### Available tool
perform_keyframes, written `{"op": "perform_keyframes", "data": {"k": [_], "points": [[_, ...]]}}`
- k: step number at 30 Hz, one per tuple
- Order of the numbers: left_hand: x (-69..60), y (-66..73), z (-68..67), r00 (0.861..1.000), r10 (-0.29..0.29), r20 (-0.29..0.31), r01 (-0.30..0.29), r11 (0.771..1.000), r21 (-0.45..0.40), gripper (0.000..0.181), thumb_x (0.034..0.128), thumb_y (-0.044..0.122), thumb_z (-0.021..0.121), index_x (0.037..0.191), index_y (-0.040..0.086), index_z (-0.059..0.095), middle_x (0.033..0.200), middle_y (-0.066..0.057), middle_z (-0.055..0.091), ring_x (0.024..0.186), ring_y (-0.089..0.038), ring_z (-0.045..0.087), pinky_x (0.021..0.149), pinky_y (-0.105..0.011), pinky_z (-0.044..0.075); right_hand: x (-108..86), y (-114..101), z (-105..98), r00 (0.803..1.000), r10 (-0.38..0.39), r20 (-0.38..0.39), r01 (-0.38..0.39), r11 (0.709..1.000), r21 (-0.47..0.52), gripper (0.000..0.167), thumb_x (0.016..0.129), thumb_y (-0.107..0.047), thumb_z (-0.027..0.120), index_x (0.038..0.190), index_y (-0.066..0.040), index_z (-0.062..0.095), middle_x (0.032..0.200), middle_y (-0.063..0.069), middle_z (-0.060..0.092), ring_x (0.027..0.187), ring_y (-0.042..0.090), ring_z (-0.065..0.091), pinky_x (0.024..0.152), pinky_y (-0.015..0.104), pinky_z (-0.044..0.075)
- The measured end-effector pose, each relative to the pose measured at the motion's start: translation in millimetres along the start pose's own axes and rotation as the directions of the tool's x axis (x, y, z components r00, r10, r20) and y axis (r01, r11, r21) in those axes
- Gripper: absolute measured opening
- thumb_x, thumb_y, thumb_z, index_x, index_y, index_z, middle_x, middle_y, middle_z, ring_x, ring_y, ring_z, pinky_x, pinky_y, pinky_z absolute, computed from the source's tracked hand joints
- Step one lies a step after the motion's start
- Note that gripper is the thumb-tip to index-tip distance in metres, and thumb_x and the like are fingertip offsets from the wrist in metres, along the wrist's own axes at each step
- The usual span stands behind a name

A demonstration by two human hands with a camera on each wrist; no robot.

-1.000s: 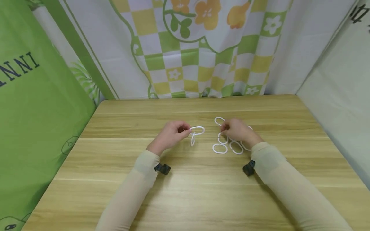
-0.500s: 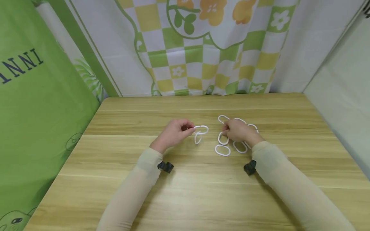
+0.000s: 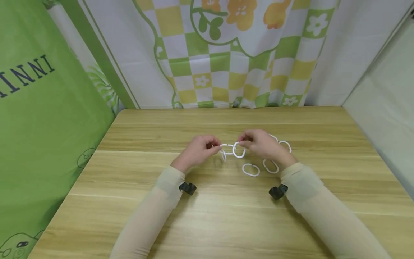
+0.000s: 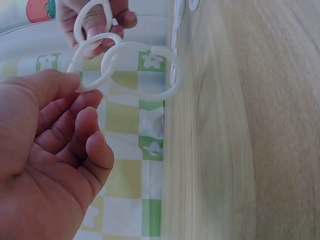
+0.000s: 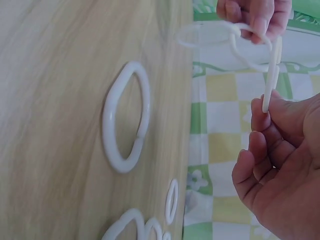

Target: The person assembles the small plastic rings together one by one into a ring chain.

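With thumb and fingertips, my left hand [image 3: 200, 153] pinches a white oval plastic chain link [image 4: 99, 36] that has a small split in its side. A second white link [image 4: 175, 82] hangs looped through it, blurred in the left wrist view. My right hand [image 3: 262, 144] pinches another white link [image 5: 270, 85] by one end, above the table. That link's far end meets the link in my left hand; whether it passes through the ring I cannot tell. Several loose links lie around my right hand, among them one link [image 3: 251, 175] in front and another [image 3: 271, 172] beside it.
The wood-grain table [image 3: 210, 216] reaches to a checked, flowered curtain [image 3: 220, 64] behind it. Green cloth [image 3: 48, 126] hangs at the left, and a pale wall [image 3: 388, 90] stands at the right. More links [image 3: 285, 142] are partly hidden behind my right hand.
My right hand has picked up a link from the group and brought it left to the joined pair. My left hand has stayed nearly in place, still pinching its link.
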State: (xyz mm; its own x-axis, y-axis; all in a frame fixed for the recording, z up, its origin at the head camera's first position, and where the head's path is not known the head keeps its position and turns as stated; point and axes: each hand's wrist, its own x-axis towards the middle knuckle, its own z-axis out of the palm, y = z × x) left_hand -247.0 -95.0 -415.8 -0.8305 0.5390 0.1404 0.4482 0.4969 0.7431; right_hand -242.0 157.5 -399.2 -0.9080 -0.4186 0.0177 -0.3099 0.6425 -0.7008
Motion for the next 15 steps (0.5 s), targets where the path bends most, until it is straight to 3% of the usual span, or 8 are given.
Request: {"op": "perform_keyframes", "data": {"k": [8, 15], "points": [[-1.4, 2.3, 3.9, 0.998, 0.068, 0.018, -0.068, 0.998, 0.012, 0.012, 0.0961, 0.018, 0.066, 0.099, 0.008, 0.072, 0.082, 0.003, 0.064, 0.070, -0.010, 0.055, 0.059, -0.024, 0.046, 2.4, -11, 5, 1.000, -0.020, -0.006, 0.020, 1.000, -0.015, 0.013, 0.098, -0.016, 0.062, 0.101, -0.005, 0.068, 0.090, 0.006, 0.067, 0.079, 0.019, 0.057, 0.073, 0.037, 0.046], [-1.6, 3.9, 4.1, 0.997, 0.077, 0.031, -0.078, 0.997, 0.030, 0.012, 0.0970, 0.020, 0.064, 0.098, 0.010, 0.071, 0.081, 0.004, 0.064, 0.069, -0.010, 0.054, 0.060, -0.024, 0.046, 2.6, -15, 5, 1.000, -0.005, 0.020, 0.005, 1.000, -0.024, 0.011, 0.099, -0.017, 0.060, 0.101, -0.009, 0.068, 0.094, 0.009, 0.068, 0.081, 0.019, 0.057, 0.074, 0.037, 0.046]]}}
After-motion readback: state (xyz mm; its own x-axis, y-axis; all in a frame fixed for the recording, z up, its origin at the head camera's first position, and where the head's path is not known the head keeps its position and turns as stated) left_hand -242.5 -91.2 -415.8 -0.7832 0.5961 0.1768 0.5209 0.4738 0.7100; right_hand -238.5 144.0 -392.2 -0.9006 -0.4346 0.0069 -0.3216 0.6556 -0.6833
